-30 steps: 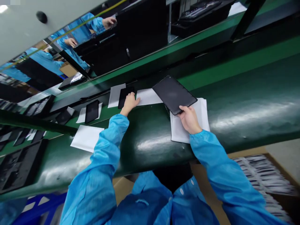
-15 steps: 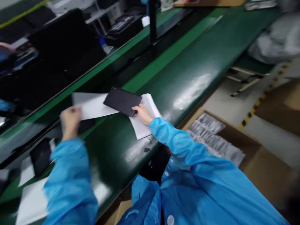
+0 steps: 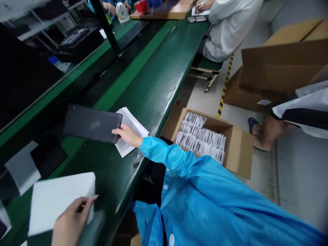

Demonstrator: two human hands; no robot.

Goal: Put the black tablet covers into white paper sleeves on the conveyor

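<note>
Panel [image 3: 92,123] left of papers [image 3: 135,124], papers on bench [image 3: 153,71], carton [image 3: 241,150] on floor [image 3: 202,102] at right.

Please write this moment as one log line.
right hand: holds dark panel; left hand: at white packet, grip unclear; carton: beside bench

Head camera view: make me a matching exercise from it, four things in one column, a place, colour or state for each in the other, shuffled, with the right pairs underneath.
1. Right hand
2. Left hand
3. Carton nearest the green bench
4. Striped tape

A. Yellow and black
B. Packed with rows of thin items
C. Over a white packet at the picture's lower left
D. Holding a dark panel

Pairs: 1-D, 2-C, 3-B, 4-A
</note>
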